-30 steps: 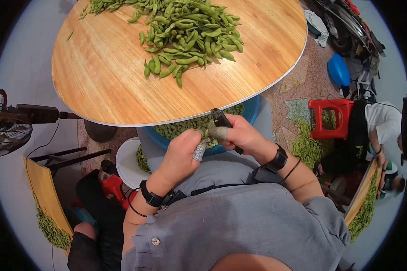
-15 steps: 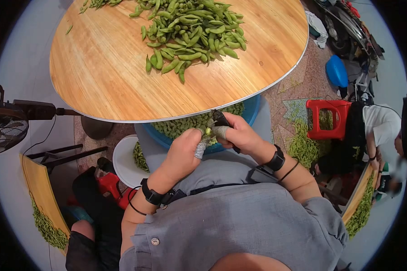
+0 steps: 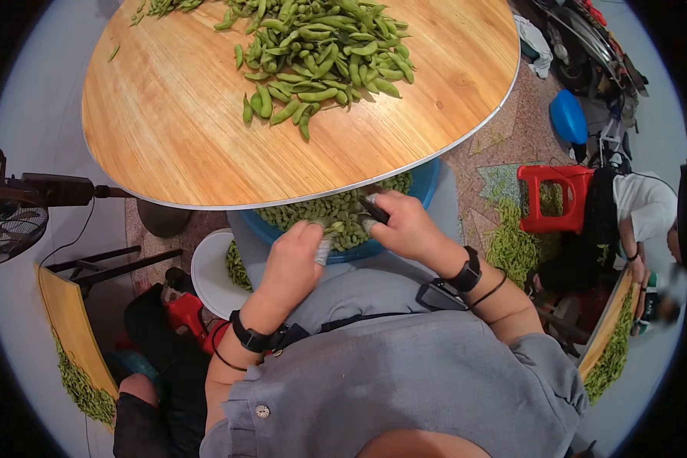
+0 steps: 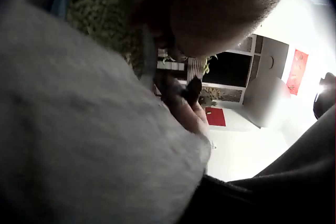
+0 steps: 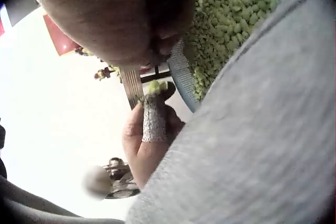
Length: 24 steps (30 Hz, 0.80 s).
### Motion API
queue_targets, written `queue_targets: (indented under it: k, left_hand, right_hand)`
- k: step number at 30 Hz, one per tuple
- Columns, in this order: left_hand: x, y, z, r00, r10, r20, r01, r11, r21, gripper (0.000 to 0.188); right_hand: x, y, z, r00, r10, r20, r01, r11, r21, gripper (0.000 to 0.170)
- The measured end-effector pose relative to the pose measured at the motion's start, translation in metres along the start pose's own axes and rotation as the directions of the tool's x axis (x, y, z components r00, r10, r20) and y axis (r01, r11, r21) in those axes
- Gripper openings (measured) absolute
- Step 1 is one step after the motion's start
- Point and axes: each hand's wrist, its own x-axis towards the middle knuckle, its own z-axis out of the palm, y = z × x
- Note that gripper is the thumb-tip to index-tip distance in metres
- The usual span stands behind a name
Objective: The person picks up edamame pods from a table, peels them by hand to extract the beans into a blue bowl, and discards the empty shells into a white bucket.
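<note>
Over a blue basin (image 3: 433, 195) of green beans (image 3: 351, 235), the left hand (image 3: 291, 258) pinches a green pod (image 3: 333, 228) at its fingertips; silvery wrapping covers one digit. To its right, the right hand (image 3: 410, 227) grips a dark tool (image 3: 375, 208), its thumb also wrapped. A gap separates the two hands. In the right wrist view the left hand (image 5: 146, 150) holds something pale green (image 5: 156, 87) above the wrapped digit. The left wrist view shows the right hand (image 4: 188, 115) with a dark piece (image 4: 193, 89), dim and blurred.
A round wooden table (image 3: 183, 130) bears a heap of pods (image 3: 320, 69) beyond the basin. At left are a white tub (image 3: 208, 276) and a fan (image 3: 15, 217). A red stool (image 3: 555, 200), pods on the floor (image 3: 511, 244) and another person (image 3: 649, 206) are at right.
Both hands, close together before, have moved apart. The left hand has shifted left with the green pod, and the right hand slightly right with the dark tool.
</note>
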Motion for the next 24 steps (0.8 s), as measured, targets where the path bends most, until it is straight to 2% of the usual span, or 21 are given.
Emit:
queue_targets:
  k: [1, 3, 5, 7, 8, 10, 12, 13, 14, 15, 16, 17, 19, 20, 22, 23, 24]
  left_hand:
    - [-0.006, -0.005, -0.005, 1.000, -0.003, -0.005, 0.003, 1.000, 0.003, 0.014]
    - [-0.025, -0.019, -0.017, 0.991, -0.085, -0.107, 0.093, 0.993, 0.070, 0.020]
    - [-0.056, -0.040, -0.029, 0.965, -0.216, -0.151, 0.241, 0.956, 0.166, 0.026]
    - [-0.088, -0.059, -0.043, 0.868, -0.491, -0.074, 0.491, 0.828, 0.271, 0.033]
    - [-0.104, -0.066, -0.045, 0.865, -0.494, -0.084, 0.497, 0.824, 0.271, 0.033]
    - [-0.128, -0.074, -0.045, 0.853, -0.479, -0.205, 0.517, 0.728, 0.450, 0.035]
    - [-0.129, -0.069, -0.049, 0.855, -0.474, -0.212, 0.513, 0.712, 0.480, 0.035]
    - [-0.128, -0.066, -0.053, 0.861, -0.463, -0.210, 0.500, 0.699, 0.512, 0.036]
    - [-0.122, -0.061, -0.057, 0.861, -0.460, -0.216, 0.501, 0.698, 0.511, 0.036]
    - [-0.108, -0.054, -0.060, 0.866, -0.467, -0.180, 0.499, 0.774, 0.391, 0.034]
    - [-0.096, -0.046, -0.062, 0.872, -0.467, -0.144, 0.489, 0.832, 0.263, 0.033]
    - [-0.085, -0.040, -0.064, 0.873, -0.463, -0.154, 0.488, 0.832, 0.265, 0.033]
    - [-0.063, -0.027, -0.067, 0.956, -0.280, -0.086, 0.288, 0.953, 0.095, 0.035]
    - [-0.050, -0.017, -0.069, 0.956, -0.277, -0.093, 0.286, 0.953, 0.100, 0.035]
    - [-0.024, 0.004, -0.069, 0.978, -0.104, -0.179, 0.074, 0.984, -0.163, 0.025]
    - [-0.013, 0.011, -0.066, 0.977, -0.107, -0.186, 0.076, 0.983, -0.167, 0.025]
    - [-0.002, 0.017, -0.062, 0.964, -0.207, -0.165, 0.132, 0.917, -0.377, 0.020]
  right_hand:
    - [-0.001, -0.002, -0.006, 1.000, -0.005, 0.003, 0.005, 1.000, 0.001, 0.016]
    - [-0.003, -0.006, -0.018, 0.997, -0.054, 0.058, 0.060, 0.992, -0.107, 0.019]
    - [-0.002, -0.009, -0.026, 0.998, -0.053, 0.045, 0.060, 0.983, -0.174, 0.020]
    - [0.000, -0.016, -0.031, 0.998, -0.051, 0.028, 0.057, 0.970, -0.237, 0.021]
    - [0.001, -0.022, -0.035, 0.998, -0.033, 0.059, 0.049, 0.958, -0.283, 0.020]
    - [0.009, -0.034, -0.042, 0.995, -0.021, 0.093, 0.051, 0.943, -0.330, 0.019]
    - [0.023, -0.049, -0.040, 0.983, -0.183, 0.016, 0.183, 0.970, -0.162, 0.016]
    - [0.035, -0.053, -0.035, 0.982, -0.187, 0.016, 0.188, 0.969, -0.162, 0.016]
    - [0.051, -0.057, -0.030, 0.967, -0.242, -0.073, 0.227, 0.959, -0.169, 0.016]
    - [0.066, -0.062, -0.026, 0.941, -0.296, -0.161, 0.267, 0.947, -0.181, 0.017]
    - [0.081, -0.064, -0.019, 0.939, -0.304, -0.163, 0.274, 0.944, -0.183, 0.017]
    - [0.095, -0.062, -0.011, 0.945, -0.266, -0.191, 0.223, 0.950, -0.219, 0.018]
    - [0.103, -0.057, -0.001, 0.945, -0.238, -0.223, 0.179, 0.951, -0.253, 0.019]
    - [0.104, -0.054, 0.003, 0.936, -0.249, -0.250, 0.180, 0.947, -0.268, 0.020]
    - [0.101, -0.055, 0.003, 0.925, -0.268, -0.270, 0.189, 0.940, -0.285, 0.021]
    - [0.091, -0.057, 0.000, 0.936, -0.237, -0.261, 0.201, 0.967, -0.160, 0.022]
    - [0.081, -0.060, -0.003, 0.947, -0.206, -0.246, 0.205, 0.978, -0.032, 0.022]
